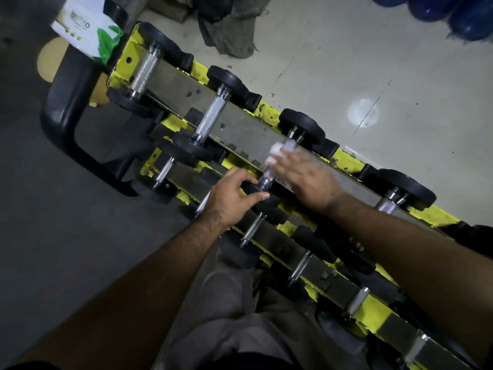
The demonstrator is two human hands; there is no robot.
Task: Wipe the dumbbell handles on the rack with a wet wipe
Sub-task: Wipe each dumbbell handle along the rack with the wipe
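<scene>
Wiping is underway: on the yellow rack (346,161), the right hand (306,180) presses a wet wipe (274,153) around the third upper dumbbell handle (286,146), the left hand (234,193) grips its near weight (262,194), other handles apparently remaining.

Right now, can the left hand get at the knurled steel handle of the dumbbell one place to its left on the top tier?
Probably yes. The left hand only grips a black weight head, and that knurled steel handle lies uncovered.
</scene>
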